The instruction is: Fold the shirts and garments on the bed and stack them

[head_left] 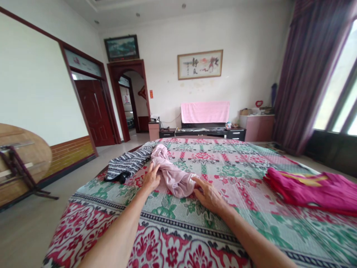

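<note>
A crumpled pale pink garment (174, 178) lies on the flowered cloth (231, 197) in front of me, bunched into a long strip. My left hand (152, 179) is at its left edge, fingers closed on the fabric. At the garment's right end, by a small whitish patch, my right hand (209, 195) pinches the edge between thumb and fingers. Just left of the pink garment, a black-and-white patterned garment (126, 163) lies loosely spread, its far end touching the pink one.
Folded magenta and red clothes (315, 190) are stacked at the right of the cloth. A round wooden tabletop (22, 160) with folded legs leans at the left. Beyond the cloth stand a low black cabinet (237, 134) and a pink towel (205, 111) over a screen-like object.
</note>
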Demonstrator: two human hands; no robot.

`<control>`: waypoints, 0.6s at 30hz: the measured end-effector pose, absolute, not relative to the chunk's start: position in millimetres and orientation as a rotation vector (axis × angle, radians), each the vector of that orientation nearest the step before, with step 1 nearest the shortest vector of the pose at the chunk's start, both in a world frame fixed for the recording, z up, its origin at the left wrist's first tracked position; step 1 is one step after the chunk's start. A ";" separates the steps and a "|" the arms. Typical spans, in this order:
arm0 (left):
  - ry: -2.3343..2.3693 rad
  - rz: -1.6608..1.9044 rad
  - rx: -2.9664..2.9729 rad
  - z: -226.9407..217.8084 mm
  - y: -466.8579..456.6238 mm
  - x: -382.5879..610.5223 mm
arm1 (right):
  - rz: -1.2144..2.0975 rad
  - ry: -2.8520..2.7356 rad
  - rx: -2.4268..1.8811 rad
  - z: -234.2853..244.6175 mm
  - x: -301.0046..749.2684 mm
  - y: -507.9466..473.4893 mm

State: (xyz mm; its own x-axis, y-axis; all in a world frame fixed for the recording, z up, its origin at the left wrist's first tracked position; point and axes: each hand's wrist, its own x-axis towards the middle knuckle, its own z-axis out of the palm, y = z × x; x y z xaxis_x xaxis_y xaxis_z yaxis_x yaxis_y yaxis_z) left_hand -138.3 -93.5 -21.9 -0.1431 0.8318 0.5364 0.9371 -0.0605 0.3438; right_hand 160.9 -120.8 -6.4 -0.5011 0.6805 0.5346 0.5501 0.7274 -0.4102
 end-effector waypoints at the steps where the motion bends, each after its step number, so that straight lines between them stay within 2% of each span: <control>1: -2.006 -0.997 -1.979 -22.7 -91.9 -138.4 | 0.233 -2.243 -0.924 -7.1 160.9 -121.0; 7: -1.894 -1.089 -2.056 -26.0 -81.4 -140.5 | 0.217 -2.282 -0.904 -7.9 162.6 -121.2; 18: -2.167 -1.015 -1.940 -15.1 -84.9 -135.8 | 0.218 -2.256 -0.918 -10.0 161.3 -117.4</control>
State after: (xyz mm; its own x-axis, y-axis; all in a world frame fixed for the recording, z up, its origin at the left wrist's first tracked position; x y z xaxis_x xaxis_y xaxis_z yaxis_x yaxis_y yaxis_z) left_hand -135.8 -84.9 -15.1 -0.2058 0.8650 0.4577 0.9054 -0.0092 0.4244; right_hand 161.3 -117.4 -10.0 -0.5179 0.6694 0.5326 0.5551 0.7367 -0.3862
